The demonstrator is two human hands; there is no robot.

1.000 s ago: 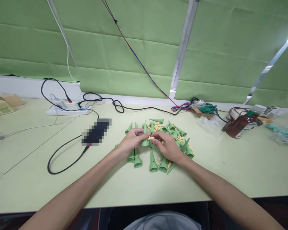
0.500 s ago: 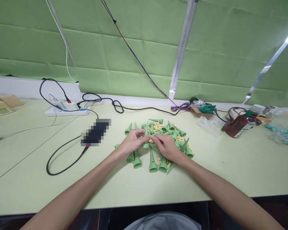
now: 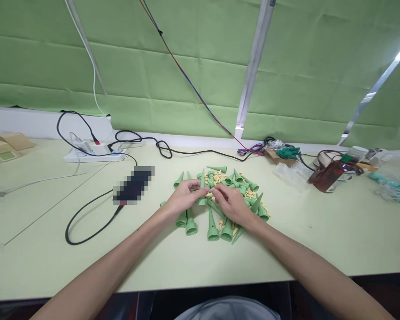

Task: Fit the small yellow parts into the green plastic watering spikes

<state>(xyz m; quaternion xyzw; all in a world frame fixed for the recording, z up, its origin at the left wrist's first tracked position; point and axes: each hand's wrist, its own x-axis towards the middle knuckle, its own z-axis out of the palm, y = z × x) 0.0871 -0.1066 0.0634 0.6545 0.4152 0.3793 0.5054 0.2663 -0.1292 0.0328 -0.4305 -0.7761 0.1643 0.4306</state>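
My left hand [image 3: 186,195] is closed round a green plastic cone-shaped spike [image 3: 202,180], its point upward and its wide collar low. Close beside it, my right hand [image 3: 231,203] has thumb and fingertips pinched together near the spike's side; whatever they hold is too small to make out. Around and beneath both hands lies a pile of similar green spikes [image 3: 213,231], with wide threaded ends and long tips. Small yellow plastic pieces [image 3: 220,179] are scattered among them, mostly behind and to the right of my right hand.
A dark pixelated device [image 3: 133,184] with a black cable lies left of the pile. Behind it stands a white power strip [image 3: 95,154]. At right are a brown bottle [image 3: 335,175], clear plastic bags [image 3: 291,175] and a small cardboard box [image 3: 280,156].
My right fingertips have drawn slightly away from my left thumb and the spike. My left hand keeps its hold. The view has shifted very slightly.
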